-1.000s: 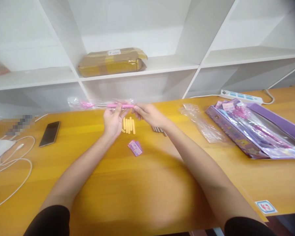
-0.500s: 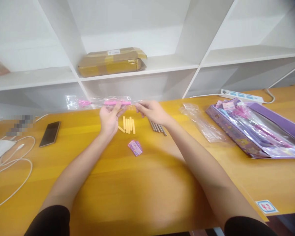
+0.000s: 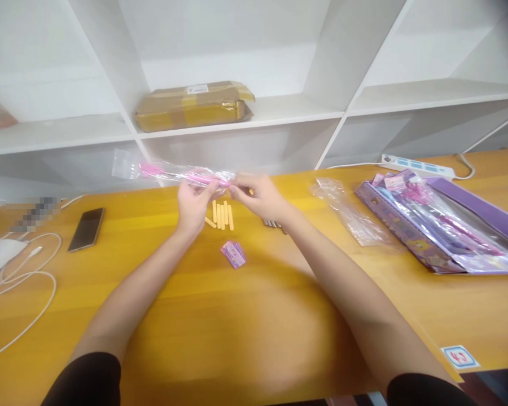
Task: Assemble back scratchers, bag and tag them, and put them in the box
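Observation:
A pink stick-like item in a clear plastic sleeve [image 3: 173,171] is held up above the back of the table, its fluffy pink end to the left. My left hand [image 3: 195,204] is closed around the sleeve near its right part. The fingers of my right hand [image 3: 254,194] pinch the sleeve's right end. Below the hands lie several yellow sticks [image 3: 223,215] and a small pile of purple cards [image 3: 233,254]. Several metal rods [image 3: 274,224] are partly hidden under my right hand.
A purple box [image 3: 406,231] with wrapped pink items and empty plastic sleeves [image 3: 349,214] lie on the right. On the left are a phone [image 3: 86,229] and white cables [image 3: 53,282]. A cardboard box [image 3: 190,107] sits on the shelf; a power strip [image 3: 417,166] is behind.
The sleeved item now tilts, its left end higher. My left hand has moved slightly right, and my right hand covers more of the metal rods.

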{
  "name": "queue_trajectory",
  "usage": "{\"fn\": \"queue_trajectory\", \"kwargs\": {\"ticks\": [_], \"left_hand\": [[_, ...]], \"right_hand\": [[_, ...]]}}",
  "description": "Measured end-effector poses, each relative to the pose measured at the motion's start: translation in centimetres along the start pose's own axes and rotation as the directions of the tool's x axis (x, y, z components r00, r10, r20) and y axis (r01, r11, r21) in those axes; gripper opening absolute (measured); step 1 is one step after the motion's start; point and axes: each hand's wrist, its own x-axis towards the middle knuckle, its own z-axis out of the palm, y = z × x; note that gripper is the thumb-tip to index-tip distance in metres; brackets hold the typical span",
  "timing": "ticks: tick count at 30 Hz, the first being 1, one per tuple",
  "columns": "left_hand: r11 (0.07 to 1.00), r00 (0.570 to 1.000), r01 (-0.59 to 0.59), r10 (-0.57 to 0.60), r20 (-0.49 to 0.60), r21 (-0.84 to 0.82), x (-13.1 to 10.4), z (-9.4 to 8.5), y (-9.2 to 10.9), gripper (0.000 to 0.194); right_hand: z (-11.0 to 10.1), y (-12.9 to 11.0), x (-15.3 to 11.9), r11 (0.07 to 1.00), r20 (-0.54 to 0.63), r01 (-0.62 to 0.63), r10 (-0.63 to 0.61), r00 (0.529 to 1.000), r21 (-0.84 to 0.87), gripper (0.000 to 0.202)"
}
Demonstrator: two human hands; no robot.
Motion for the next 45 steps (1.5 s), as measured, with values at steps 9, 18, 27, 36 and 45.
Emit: {"fn": "queue_trajectory", "kwargs": {"ticks": [9, 18, 27, 36, 45], "left_hand": [[1.0, 0.999, 0.003, -0.003, 0.041, -0.01, -0.5, 0.4, 0.3, 0.049], [0.996, 0.994, -0.064, 0.058, 0.096, 0.062, 0.2, -0.1, -0.1, 0.057], [0.986, 0.981, -0.049, 0.018, 0.194, 0.157, 0.6, -1.0, 0.9, 0.061], [0.985, 0.925, 0.089, -0.137, 0.354, 0.149, 0.2, -0.5, 2.4, 0.067], [0.997, 0.994, -0.006, -0.001, 0.111, 0.07, -0.6, 0.6, 2.8, 0.068]], "right_hand": [[0.1, 0.4, 0.0, 0.996, 0.026, 0.065, -0.064, 0.998, -0.065, 0.03], [0.0, 0.5, -0.1, 0.978, 0.037, 0.132, -0.127, 0.991, -0.16, 0.023], [-0.7, 1.6, 0.2, 0.997, -0.152, -0.08, 0.082, 0.985, 0.019, 0.021], [-0.8, 0.5, 0.2, 0.973, 0.055, -0.136, 0.128, 0.99, 0.186, 0.022], [0.3, 0.1, 0.4, 0.938, -0.108, -0.12, 0.163, 0.981, 0.324, 0.016]]}}
